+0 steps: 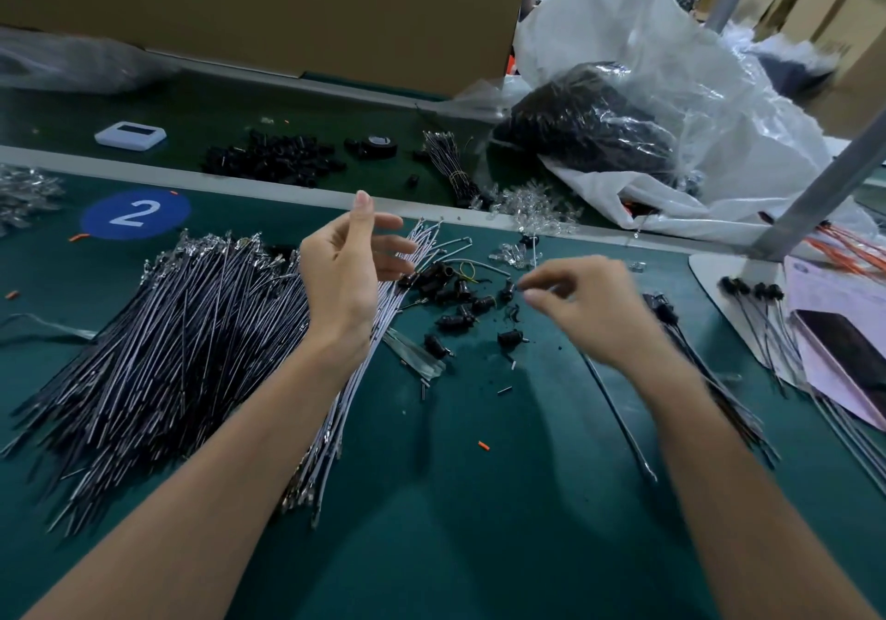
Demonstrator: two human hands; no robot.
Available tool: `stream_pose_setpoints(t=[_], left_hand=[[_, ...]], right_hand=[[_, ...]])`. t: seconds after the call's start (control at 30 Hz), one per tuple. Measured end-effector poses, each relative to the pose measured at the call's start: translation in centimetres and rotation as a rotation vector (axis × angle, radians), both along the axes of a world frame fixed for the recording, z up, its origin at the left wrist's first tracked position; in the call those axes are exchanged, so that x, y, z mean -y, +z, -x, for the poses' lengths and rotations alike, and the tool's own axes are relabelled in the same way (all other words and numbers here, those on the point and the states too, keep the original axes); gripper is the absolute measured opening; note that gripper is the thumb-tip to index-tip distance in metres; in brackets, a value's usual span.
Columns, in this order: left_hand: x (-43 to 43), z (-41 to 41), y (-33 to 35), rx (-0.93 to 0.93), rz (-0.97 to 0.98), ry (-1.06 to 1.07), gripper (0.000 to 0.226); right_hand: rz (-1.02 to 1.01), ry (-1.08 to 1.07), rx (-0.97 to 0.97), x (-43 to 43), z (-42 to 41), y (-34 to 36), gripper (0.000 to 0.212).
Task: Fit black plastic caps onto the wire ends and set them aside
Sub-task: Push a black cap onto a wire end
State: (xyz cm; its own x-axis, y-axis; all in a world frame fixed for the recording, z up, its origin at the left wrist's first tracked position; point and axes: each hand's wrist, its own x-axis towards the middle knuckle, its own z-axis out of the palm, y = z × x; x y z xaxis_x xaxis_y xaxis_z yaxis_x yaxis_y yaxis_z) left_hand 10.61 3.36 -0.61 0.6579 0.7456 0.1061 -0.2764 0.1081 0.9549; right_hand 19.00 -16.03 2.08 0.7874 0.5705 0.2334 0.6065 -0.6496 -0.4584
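A big heap of dark wires (168, 346) lies on the green table at the left, with a lighter bundle (383, 317) beside it. Loose black caps (460, 303) are scattered in the middle. My left hand (345, 269) is raised above the bundles, fingers relaxed and holding nothing. My right hand (589, 307) hovers just right of the caps, thumb and forefinger pinched together. A thin dark wire (623, 427) trails from under it toward me. Capped wires (752, 291) lie at the right.
A clear bag of black parts (589, 125), a pile of caps (273, 159), a tape roll (381, 144) and a white device (130, 136) sit beyond the table's rail. Clear LEDs (537, 207) lie at the rail. A grey post (815, 187) and a phone (853, 355) stand right.
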Motion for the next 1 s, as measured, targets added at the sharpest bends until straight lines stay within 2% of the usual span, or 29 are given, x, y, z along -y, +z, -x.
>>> stream_pose_setpoints(t=[0.13,0.23,0.37,0.47,0.6,0.7,0.87,1.0], left_hand=[[-0.7,-0.2,-0.1,-0.018,0.033,0.079,0.035],[-1.4,-0.3,-0.1,-0.059,0.018,0.114,0.017],[-2.2,-0.3,-0.1,-0.099,0.008,0.113,0.007],[-2.0,-0.3,-0.2,-0.149,-0.068,-0.028,0.006],[-0.7,-0.4,-0.4,-0.227,-0.246,-0.341,0.006],[0.0,-0.4,-0.6,-0.232,-0.27,-0.478,0.005],[-0.1,-0.3,-0.7,-0.154,-0.166,-0.56,0.01],[0.0,-0.2,-0.8,-0.136,-0.162,-0.589,0.013]], right_hand=[[0.071,0.194,-0.015,-4.0,1.5,-2.1,0.021],[0.128,0.186,0.019,-4.9,1.8,-3.6,0.024],[0.034,0.148,0.064,-4.7,1.8,-4.4,0.012],[-0.181,0.13,-0.007,-4.4,2.0,-4.1,0.01],[-0.469,0.118,-0.151,-4.5,2.5,-3.5,0.015],[-0.532,0.12,-0.154,-4.4,2.7,-3.4,0.019],[-0.594,0.094,-0.113,-4.4,3.0,-3.2,0.028],[-0.577,0.098,-0.087,-4.3,3.1,-3.2,0.025]])
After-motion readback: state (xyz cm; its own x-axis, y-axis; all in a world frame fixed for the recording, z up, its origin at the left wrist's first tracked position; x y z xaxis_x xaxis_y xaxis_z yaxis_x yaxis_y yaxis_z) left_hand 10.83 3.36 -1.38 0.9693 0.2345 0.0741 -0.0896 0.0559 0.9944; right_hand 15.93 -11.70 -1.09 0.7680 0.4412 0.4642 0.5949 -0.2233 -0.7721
